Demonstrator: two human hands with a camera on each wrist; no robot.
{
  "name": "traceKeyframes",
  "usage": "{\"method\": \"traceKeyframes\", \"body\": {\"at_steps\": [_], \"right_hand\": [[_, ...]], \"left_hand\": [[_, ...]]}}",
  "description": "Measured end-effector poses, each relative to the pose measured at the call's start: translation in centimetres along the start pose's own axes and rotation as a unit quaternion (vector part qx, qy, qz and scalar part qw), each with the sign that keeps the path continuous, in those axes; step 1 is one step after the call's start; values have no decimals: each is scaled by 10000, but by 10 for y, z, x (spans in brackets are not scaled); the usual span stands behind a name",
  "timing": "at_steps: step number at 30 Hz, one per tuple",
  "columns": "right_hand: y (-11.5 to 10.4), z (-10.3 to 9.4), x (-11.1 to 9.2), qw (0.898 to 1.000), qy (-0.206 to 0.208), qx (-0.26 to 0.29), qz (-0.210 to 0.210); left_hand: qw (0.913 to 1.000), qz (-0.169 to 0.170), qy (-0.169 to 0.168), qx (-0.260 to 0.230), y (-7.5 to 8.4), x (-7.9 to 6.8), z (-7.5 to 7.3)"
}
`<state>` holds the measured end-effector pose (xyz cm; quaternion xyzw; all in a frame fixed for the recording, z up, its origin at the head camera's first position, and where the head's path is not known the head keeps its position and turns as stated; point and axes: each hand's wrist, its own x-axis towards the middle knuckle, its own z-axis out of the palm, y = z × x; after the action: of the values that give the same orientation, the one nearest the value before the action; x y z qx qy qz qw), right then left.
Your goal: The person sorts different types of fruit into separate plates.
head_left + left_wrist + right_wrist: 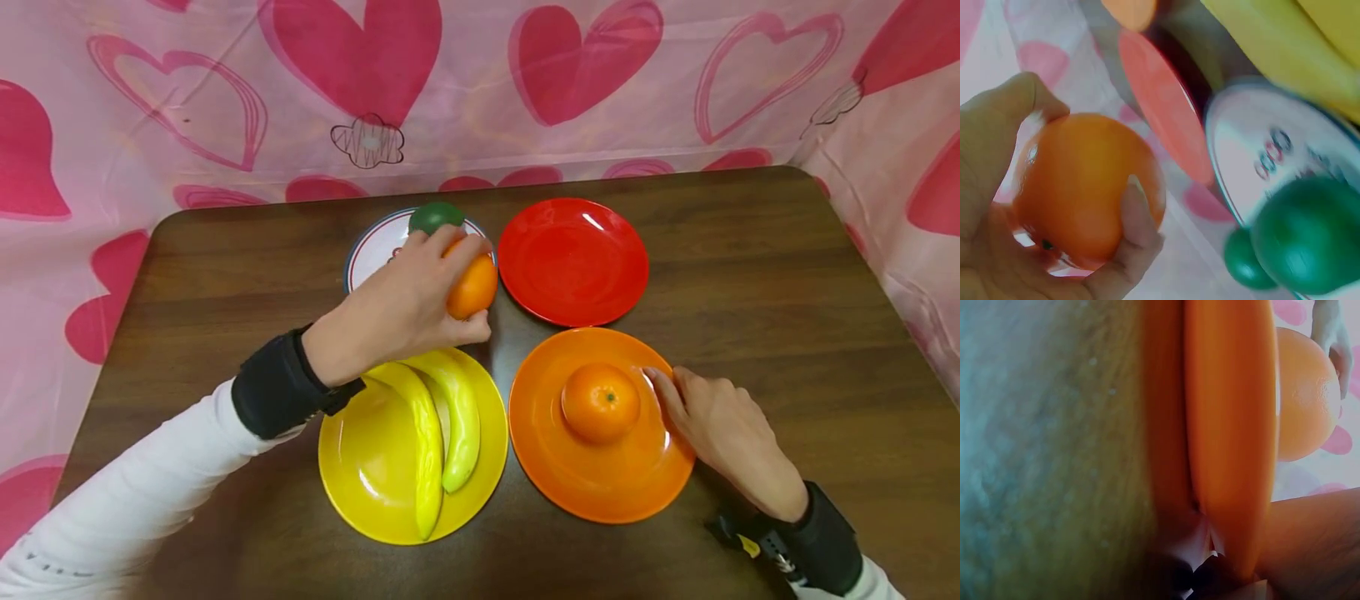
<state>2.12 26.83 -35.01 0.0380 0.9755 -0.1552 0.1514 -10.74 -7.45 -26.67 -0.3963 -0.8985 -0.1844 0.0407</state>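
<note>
My left hand (397, 304) grips an orange (474, 290), thumb on one side and fingers on the other; the left wrist view shows this orange (1085, 181) raised off the plates. Just behind it is the white plate (369, 265) with a dark green rounded thing (437, 217), partly hidden by the hand. My right hand (727, 429) pinches the right rim of the orange plate (555, 475), thumb on top; its other fingertips are hidden. A second orange (602, 403) sits in the middle of that plate.
Two bananas (463, 425) lie on a yellow plate (352, 492) under my left wrist. A red plate (574, 260) stands at the back, right of the white one. Behind the wooden table (780, 275) hangs a pink heart-patterned cloth (480, 83).
</note>
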Motion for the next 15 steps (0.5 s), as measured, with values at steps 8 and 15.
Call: {"method": "traceKeyframes", "body": {"at_steps": [8,15], "right_hand": [[0,-1,0,9999,96,-82,-63],[0,-1,0,9999,78,-26,-74]], "left_hand": [[9928,202,-1167,-178,37,1,17],[9837,352,-1743,-270,54,6,36]]}}
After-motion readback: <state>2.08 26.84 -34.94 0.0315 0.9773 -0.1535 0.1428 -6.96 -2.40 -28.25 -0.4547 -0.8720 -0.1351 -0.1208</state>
